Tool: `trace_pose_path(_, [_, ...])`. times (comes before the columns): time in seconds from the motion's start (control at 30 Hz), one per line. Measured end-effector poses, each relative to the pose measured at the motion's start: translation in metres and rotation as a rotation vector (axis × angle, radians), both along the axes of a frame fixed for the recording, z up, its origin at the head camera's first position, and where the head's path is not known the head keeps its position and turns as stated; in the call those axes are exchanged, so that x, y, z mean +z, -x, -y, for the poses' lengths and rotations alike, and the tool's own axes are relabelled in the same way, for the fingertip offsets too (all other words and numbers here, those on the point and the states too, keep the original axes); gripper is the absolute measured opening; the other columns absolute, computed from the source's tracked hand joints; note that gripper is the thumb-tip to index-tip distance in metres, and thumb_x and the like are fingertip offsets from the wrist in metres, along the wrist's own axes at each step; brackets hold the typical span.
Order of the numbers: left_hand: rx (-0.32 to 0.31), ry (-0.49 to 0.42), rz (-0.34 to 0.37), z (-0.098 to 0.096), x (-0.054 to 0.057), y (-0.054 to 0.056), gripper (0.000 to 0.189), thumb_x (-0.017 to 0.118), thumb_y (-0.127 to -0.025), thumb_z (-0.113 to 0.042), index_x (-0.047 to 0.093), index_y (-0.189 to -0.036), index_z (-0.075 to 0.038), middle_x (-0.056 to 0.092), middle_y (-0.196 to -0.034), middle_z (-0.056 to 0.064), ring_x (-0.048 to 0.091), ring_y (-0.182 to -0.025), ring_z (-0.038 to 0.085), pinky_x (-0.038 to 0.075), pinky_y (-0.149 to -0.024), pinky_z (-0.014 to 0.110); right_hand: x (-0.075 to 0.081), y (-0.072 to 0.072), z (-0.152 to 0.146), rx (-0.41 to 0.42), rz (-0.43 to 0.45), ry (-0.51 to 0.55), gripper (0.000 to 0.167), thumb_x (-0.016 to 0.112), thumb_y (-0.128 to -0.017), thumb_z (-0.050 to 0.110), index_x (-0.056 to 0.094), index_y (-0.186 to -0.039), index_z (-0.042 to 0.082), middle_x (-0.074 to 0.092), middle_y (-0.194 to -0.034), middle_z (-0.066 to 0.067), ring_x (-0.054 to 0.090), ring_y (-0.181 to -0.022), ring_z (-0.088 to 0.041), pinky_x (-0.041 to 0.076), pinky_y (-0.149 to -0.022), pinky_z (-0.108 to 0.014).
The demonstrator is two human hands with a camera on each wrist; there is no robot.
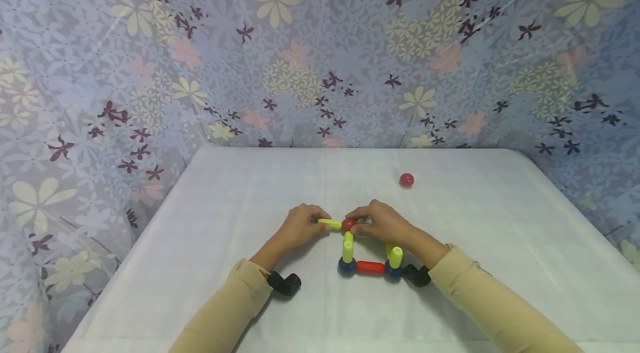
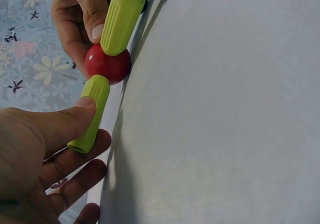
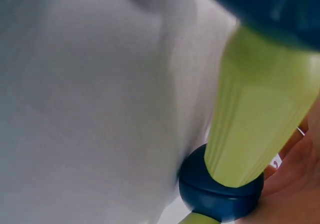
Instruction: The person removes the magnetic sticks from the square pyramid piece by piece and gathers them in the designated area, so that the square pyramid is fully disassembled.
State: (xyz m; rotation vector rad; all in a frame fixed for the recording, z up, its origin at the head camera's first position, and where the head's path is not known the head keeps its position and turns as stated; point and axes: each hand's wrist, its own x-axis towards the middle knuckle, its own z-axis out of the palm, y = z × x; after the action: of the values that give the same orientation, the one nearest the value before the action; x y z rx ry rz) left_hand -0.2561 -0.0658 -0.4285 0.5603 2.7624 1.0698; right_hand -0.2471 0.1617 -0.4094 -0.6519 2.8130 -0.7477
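Observation:
My left hand (image 1: 302,224) pinches a yellow-green ribbed rod (image 2: 97,96) between thumb and fingers. The rod's far end meets a red ball (image 2: 112,66). Across from it, my right hand (image 1: 381,223) holds that ball with thumb and fingers. A second yellow-green rod (image 2: 122,21) joins the red ball to a blue ball at the top of the left wrist view. Nearer me, the frame has a red rod (image 1: 370,267) between two blue balls (image 1: 347,267), with yellow-green rods standing on them. The right wrist view shows a rod (image 3: 260,109) between blue balls close up.
A loose red ball (image 1: 407,180) lies on the white-covered table (image 1: 240,192), beyond my right hand. Black wrist-worn pieces (image 1: 285,284) sit at both cuffs. Behind the table hangs a floral curtain (image 1: 325,53).

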Motion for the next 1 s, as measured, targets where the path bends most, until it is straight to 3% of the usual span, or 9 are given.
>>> trace_pose_path(0.23, [-0.013,-0.012,-0.013,0.003,0.003,0.000,0.019,0.070,-0.084,-0.024,0.071,-0.101,-0.018,0.069,-0.104,-0.001,0.057,-0.103,0.018,0.044,-0.092,0.041,-0.001,0.001,0.001,0.010,-0.015,0.016,0.035,0.074,-0.080,0.030,0.069,-0.113,0.021,0.068,-0.093,0.011,0.044,-0.079,-0.012,0.037,-0.065,-0.025])
trace_pose_path(0.5, [0.111,-0.107,-0.012,0.022,0.000,0.013,0.017,0.071,-0.083,-0.018,0.072,-0.100,-0.017,0.070,-0.104,0.001,0.060,-0.100,0.019,0.047,-0.090,0.040,-0.002,0.002,-0.001,0.003,-0.002,0.019,0.034,0.073,-0.081,0.029,0.069,-0.114,0.022,0.069,-0.096,0.011,0.045,-0.081,-0.011,0.038,-0.068,-0.025])
trace_pose_path(0.67, [0.138,-0.056,-0.060,0.016,-0.001,0.036,0.020,0.072,-0.082,-0.022,0.073,-0.101,-0.016,0.068,-0.101,0.002,0.053,-0.094,0.018,0.044,-0.085,0.037,-0.003,0.001,-0.003,0.004,0.011,0.043,0.034,0.073,-0.081,0.031,0.069,-0.113,0.022,0.068,-0.095,0.011,0.045,-0.081,-0.012,0.038,-0.066,-0.025])
trace_pose_path(0.83, [0.205,0.024,-0.097,0.002,-0.002,0.064,0.024,0.069,-0.084,-0.028,0.072,-0.106,-0.017,0.065,-0.105,0.004,0.049,-0.102,0.022,0.041,-0.090,0.041,-0.001,-0.002,-0.002,-0.013,0.035,0.050,0.035,0.073,-0.080,0.031,0.069,-0.113,0.022,0.067,-0.095,0.012,0.045,-0.081,-0.012,0.038,-0.067,-0.026])
trace_pose_path(1.0, [0.233,0.106,-0.142,-0.008,-0.001,0.084,0.027,0.068,-0.085,-0.031,0.071,-0.108,-0.018,0.065,-0.107,0.006,0.050,-0.106,0.026,0.039,-0.094,0.046,0.000,-0.003,-0.002,-0.009,0.013,0.052,0.034,0.073,-0.080,0.030,0.069,-0.113,0.021,0.068,-0.096,0.010,0.047,-0.083,-0.013,0.038,-0.069,-0.026])
